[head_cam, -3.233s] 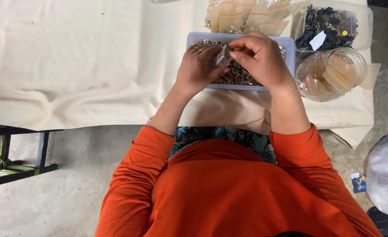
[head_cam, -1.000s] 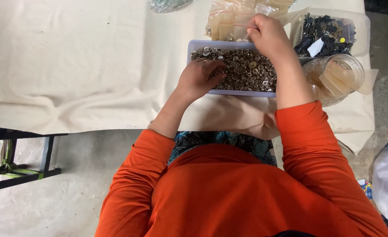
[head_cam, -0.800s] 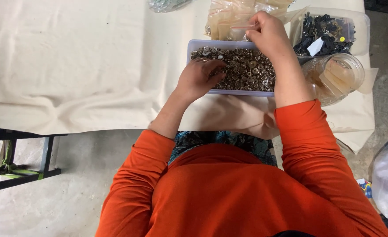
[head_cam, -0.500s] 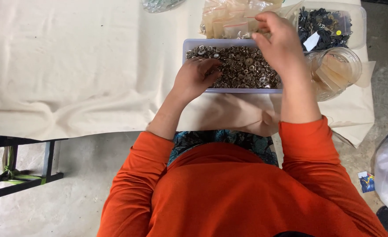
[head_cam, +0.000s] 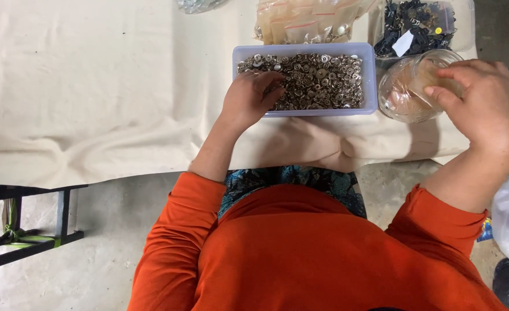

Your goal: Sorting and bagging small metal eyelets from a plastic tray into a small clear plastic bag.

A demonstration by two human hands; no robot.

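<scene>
Cream cloth (head_cam: 93,86) covers the table and hangs over its near edge, running under both hands and far out past the left hand. Person in an orange long-sleeved top (head_cam: 312,253) sits at that edge, both arms reaching forward. Pale blue rectangular tray (head_cam: 369,75) sits on the cloth, full of small silvery metal buttons (head_cam: 318,78); left hand (head_cam: 248,98) rests in its near-left corner, fingers curled down into the buttons, loosely closed on the pile, can't tell if any piece is actually pinched. Clear round plastic tub (head_cam: 407,86) stands just beside the tray's right end, touching or nearly so; right hand (head_cam: 482,103) is at the tub's right rim, fingertips bent over the opening and onto something tan inside, contents blurred, grasp itself not clear. Beyond the left hand, past the tray's far edge, lies a stack of small clear zip bags (head_cam: 306,23). Beyond the right hand, behind the tub, a clear container of dark small parts (head_cam: 415,23) with a white slip on top.
</scene>
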